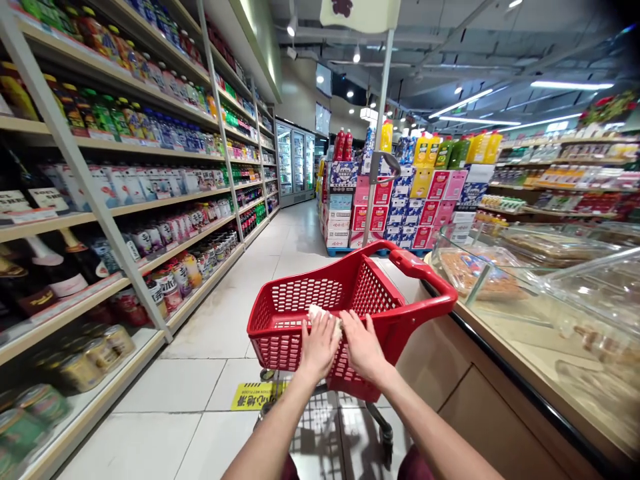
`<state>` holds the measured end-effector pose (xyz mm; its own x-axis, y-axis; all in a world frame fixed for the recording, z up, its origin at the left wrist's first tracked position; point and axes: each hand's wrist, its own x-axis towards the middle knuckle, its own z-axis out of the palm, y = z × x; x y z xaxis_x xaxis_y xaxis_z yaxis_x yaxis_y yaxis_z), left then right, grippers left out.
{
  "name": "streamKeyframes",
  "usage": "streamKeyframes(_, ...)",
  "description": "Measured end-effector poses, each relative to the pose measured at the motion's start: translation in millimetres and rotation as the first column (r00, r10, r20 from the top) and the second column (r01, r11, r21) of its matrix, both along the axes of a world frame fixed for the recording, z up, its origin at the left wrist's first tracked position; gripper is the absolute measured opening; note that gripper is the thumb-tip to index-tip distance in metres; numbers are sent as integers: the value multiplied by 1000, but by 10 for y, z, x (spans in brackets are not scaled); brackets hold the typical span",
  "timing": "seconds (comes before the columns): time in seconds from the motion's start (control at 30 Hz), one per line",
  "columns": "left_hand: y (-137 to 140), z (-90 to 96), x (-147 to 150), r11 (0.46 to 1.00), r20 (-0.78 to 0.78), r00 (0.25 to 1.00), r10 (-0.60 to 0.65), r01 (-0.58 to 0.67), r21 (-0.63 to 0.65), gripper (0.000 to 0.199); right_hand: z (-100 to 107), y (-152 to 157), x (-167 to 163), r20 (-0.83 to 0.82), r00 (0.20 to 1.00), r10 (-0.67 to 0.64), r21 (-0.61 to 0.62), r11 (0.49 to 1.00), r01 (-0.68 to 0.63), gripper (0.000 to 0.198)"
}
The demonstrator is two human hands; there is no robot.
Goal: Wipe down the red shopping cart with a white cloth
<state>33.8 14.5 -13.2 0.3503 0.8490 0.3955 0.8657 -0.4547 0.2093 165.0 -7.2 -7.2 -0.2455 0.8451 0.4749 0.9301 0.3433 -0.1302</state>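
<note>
A red plastic shopping cart (295, 347) with perforated walls stands in front of me, its handle to the right. My left hand (321, 341) is closed over a crumpled white cloth (316, 311) at the cart's near top rim. Part of the cloth is hidden under the fingers. Just to the right, my right hand (363, 343) grips the same rim with its fingers over the edge, close beside the cloth. The two hands are almost touching. Through its holes and opening, no goods show inside the basket.
Drink shelves (165, 200) line the left side. A yellow wet-floor sticker (253, 396) lies on the tiles. Right of the cart stands a glass-edged counter (480, 320) with packed baked goods (485, 267). Stacked drink cartons (400, 213) and a grey pole (375, 193) are beyond.
</note>
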Motion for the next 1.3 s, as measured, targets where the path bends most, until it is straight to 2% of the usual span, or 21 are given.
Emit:
streamKeyframes(0.1, 116, -97, 18, 999, -5, 1000, -16, 16, 29, 40, 13, -45, 262, 6, 1000, -25, 34, 999, 24, 63)
streamKeyframes(0.2, 193, -185, -386, 995, 43, 997, 62, -65, 78, 42, 7, -100, 385, -8, 999, -38, 60, 997, 38, 65)
streamKeyframes(0.27, 216, -196, -705, 982, 74, 984, 163, -169, 85, 42, 0, -133, 406, -23, 998, -52, 91, 994, 54, 65)
streamKeyframes(0.33, 222, -202, -859, 961, 115, 961, 250, -261, 95, 45, -7, -142, 385, -24, 997, -79, 123, 989, 81, 61)
streamKeyframes(0.4, 215, -239, -793, 960, 130, 960, 249, -263, 100, 46, -17, -120, 339, -2, 994, -105, 141, 985, 104, 55)
streamKeyframes(0.5, 223, -351, -588, 993, 76, 996, 44, -52, 105, 49, -47, -61, 293, 39, 994, -107, 148, 984, 100, 48)
streamKeyframes(0.53, 235, -388, -592, 993, 83, 997, 8, -18, 119, 50, -61, -44, 294, 48, 994, -94, 152, 985, 86, 48)
streamKeyframes(0.57, 250, -422, -650, 990, 107, 994, 7, -23, 142, 51, -78, -30, 301, 58, 995, -79, 158, 985, 69, 48)
streamKeyframes(0.7, 296, -519, -1084, 942, 259, 947, 191, -251, 224, 50, -143, -7, 318, 73, 994, -83, 203, 977, 67, 47)
streamKeyframes(0.77, 296, -563, -1118, 935, 269, 946, 181, -250, 252, 51, -160, -1, 303, 57, 990, -126, 223, 969, 111, 43)
streamKeyframes(0.9, 298, -620, -954, 959, 216, 975, 57, -113, 262, 51, -164, 5, 317, 56, 992, -112, 234, 967, 96, 43)
streamKeyframes(1.0, 323, -608, -1109, 945, 269, 952, 145, -213, 248, 48, -165, -1, 345, 60, 996, -64, 240, 970, 48, 46)
streamKeyframes(1.1, 332, -611, -1227, 908, 331, 909, 255, -343, 242, 49, -163, -3, 320, 29, 996, -86, 249, 965, 76, 43)
streamKeyframes(1.17, 314, -636, -1111, 922, 306, 929, 210, -292, 253, 51, -156, -1, 299, 3, 994, -106, 247, 964, 101, 41)
streamKeyframes(1.27, 282, -663, -896, 961, 205, 979, 14, -70, 269, 55, -151, -4, 314, -6, 997, -81, 237, 968, 81, 42)
streamKeyframes(1.3, 277, -660, -890, 963, 202, 979, -5, -50, 266, 56, -154, -6, 326, -3, 998, -66, 235, 970, 65, 44)
